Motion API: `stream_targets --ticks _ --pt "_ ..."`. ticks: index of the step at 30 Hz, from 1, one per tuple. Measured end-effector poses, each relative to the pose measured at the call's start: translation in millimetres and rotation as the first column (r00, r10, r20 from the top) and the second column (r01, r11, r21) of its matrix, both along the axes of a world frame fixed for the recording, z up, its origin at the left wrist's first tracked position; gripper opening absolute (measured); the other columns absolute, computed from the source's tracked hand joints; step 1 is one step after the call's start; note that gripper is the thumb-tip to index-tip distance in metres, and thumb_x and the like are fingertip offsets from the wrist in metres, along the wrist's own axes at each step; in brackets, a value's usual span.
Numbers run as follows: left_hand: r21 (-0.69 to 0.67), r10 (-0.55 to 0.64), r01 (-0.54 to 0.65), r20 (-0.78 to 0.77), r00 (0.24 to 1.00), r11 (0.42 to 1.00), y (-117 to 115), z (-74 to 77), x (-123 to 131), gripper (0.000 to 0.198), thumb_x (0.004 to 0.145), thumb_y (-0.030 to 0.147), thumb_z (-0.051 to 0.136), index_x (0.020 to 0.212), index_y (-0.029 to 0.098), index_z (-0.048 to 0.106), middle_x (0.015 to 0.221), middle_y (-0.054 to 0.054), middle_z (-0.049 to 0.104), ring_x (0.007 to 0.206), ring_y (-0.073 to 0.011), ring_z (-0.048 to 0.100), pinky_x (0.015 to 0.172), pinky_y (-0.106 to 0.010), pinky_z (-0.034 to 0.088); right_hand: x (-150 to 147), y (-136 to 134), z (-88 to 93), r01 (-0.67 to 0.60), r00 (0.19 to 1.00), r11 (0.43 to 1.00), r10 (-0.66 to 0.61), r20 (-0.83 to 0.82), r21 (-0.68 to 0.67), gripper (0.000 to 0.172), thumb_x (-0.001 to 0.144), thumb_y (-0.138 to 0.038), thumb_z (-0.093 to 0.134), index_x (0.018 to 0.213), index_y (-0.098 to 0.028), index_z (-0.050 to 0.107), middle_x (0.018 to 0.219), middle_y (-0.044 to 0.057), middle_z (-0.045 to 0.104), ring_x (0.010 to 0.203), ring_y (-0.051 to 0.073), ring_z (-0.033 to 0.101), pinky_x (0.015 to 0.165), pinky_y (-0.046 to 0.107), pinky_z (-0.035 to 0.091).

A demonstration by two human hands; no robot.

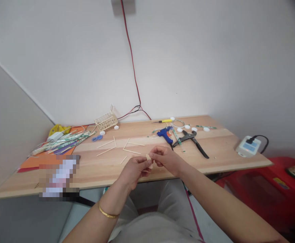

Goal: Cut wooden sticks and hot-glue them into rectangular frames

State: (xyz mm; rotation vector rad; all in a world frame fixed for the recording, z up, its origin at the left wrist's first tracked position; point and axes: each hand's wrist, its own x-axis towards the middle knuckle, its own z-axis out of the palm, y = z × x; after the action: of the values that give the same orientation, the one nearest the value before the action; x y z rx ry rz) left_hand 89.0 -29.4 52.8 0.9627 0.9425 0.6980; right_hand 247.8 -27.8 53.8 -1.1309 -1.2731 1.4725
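Note:
Over the table's front edge, my left hand [136,169] is closed around a small bundle of short wooden sticks [149,161]. The fingers of my right hand [164,157] pinch at the upper right side of that same bundle. How many sticks there are is hidden by the fingers. Just beyond my hands lie thin sticks joined in an open frame [125,145], with a second stick frame [115,142] to its left. One short loose stick [123,160] rests nearest my left hand.
A blue glue gun [165,134], black-handled pliers [198,145], a yellow screwdriver [165,120] and several white discs [187,127] are at the right. Back left stands a little stick cart [106,121], near blue discs [97,138] and a stick pile [66,141]. A white power box [248,146] sits far right.

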Motion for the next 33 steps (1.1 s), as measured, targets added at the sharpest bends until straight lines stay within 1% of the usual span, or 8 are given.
stream_targets --ticks 3,7,9,11,14,19,29,33 --pt "0.008 0.035 -0.035 0.009 0.999 0.999 0.0 -2.4 -1.2 0.036 0.054 0.040 0.078 0.070 0.011 0.066 0.063 -0.001 0.057 0.056 -0.0077 0.050 0.054 -0.020 0.036 1.2 -4.9 -1.6 -0.004 0.996 0.997 -0.002 0.092 0.072 0.028 0.072 -0.041 0.063 0.082 -0.015 0.056 0.059 -0.005 0.052 0.048 0.006 0.041 0.046 0.020 0.031" --pt "-0.024 0.072 -0.071 0.048 0.996 0.997 -0.5 -2.0 -3.3 0.033 0.054 0.040 0.077 0.065 0.012 0.063 0.066 -0.003 0.060 0.061 -0.0109 0.055 0.060 -0.022 0.041 4.4 -17.1 -4.0 -0.032 0.955 0.951 -0.061 0.290 0.306 0.041 0.068 -0.032 0.069 0.102 -0.019 0.052 0.080 -0.001 0.056 0.060 0.009 0.049 0.055 0.022 0.040" --pt "-0.037 0.076 -0.073 0.076 0.994 0.997 -1.2 0.1 -3.5 0.033 0.054 0.039 0.077 0.065 0.012 0.063 0.071 -0.005 0.063 0.063 -0.0121 0.057 0.063 -0.023 0.042 4.2 -22.6 -4.9 -0.076 0.928 0.915 -0.081 0.364 0.397 0.038 0.068 -0.025 0.068 0.101 -0.019 0.051 0.082 -0.001 0.056 0.065 0.010 0.051 0.061 0.023 0.043" --pt "-0.044 0.079 -0.076 0.085 0.993 0.996 -2.0 2.4 -2.6 0.033 0.055 0.039 0.077 0.066 0.011 0.063 0.072 -0.006 0.064 0.063 -0.0123 0.057 0.065 -0.024 0.043 3.0 -26.0 -4.6 -0.107 0.907 0.888 -0.097 0.410 0.448 0.028 0.070 -0.020 0.064 0.095 -0.020 0.051 0.081 -0.001 0.056 0.069 0.011 0.054 0.066 0.024 0.045" --pt "-0.042 0.085 -0.083 0.067 0.994 0.996 -3.0 4.7 -0.5 0.033 0.055 0.039 0.077 0.066 0.012 0.063 0.070 -0.006 0.065 0.060 -0.0113 0.057 0.064 -0.024 0.042 1.8 -27.3 -2.7 -0.121 0.864 0.867 -0.148 0.481 0.484 0.018 0.072 -0.017 0.060 0.088 -0.020 0.051 0.080 -0.001 0.057 0.071 0.012 0.054 0.068 0.025 0.044" --pt "-0.012 0.094 -0.093 0.044 0.995 0.996 -4.4 5.3 2.0 0.032 0.055 0.039 0.076 0.063 0.012 0.061 0.064 -0.003 0.062 0.057 -0.0094 0.054 0.062 -0.023 0.041 2.9 -26.7 -1.3 -0.149 0.808 0.839 -0.202 0.553 0.523 0.015 0.074 -0.016 0.058 0.087 -0.020 0.053 0.078 0.000 0.057 0.071 0.013 0.054 0.068 0.025 0.042" --pt "0.067 0.121 -0.120 -0.019 0.992 0.991 -9.9 1.6 4.7 0.034 0.056 0.043 0.075 0.062 0.012 0.063 0.065 -0.003 0.059 0.060 -0.0099 0.051 0.064 -0.022 0.041 -0.3 -32.4 -2.0 -0.132 0.789 0.845 -0.228 0.570 0.519 0.008 0.076 -0.017 0.054 0.083 -0.021 0.051 0.075 -0.001 0.057 0.069 0.013 0.054 0.065 0.024 0.040" --pt "0.140 0.133 -0.125 -0.049 0.990 0.982 -10.4 -0.4 5.5 0.032 0.059 0.043 0.072 0.060 0.012 0.063 0.062 -0.002 0.056 0.060 -0.0105 0.049 0.062 -0.022 0.040 -3.4 -34.1 -5.6 -0.111 0.799 0.839 -0.244 0.550 0.533 0.008 0.077 -0.017 0.054 0.083 -0.021 0.051 0.075 -0.001 0.056 0.069 0.013 0.053 0.066 0.024 0.040"
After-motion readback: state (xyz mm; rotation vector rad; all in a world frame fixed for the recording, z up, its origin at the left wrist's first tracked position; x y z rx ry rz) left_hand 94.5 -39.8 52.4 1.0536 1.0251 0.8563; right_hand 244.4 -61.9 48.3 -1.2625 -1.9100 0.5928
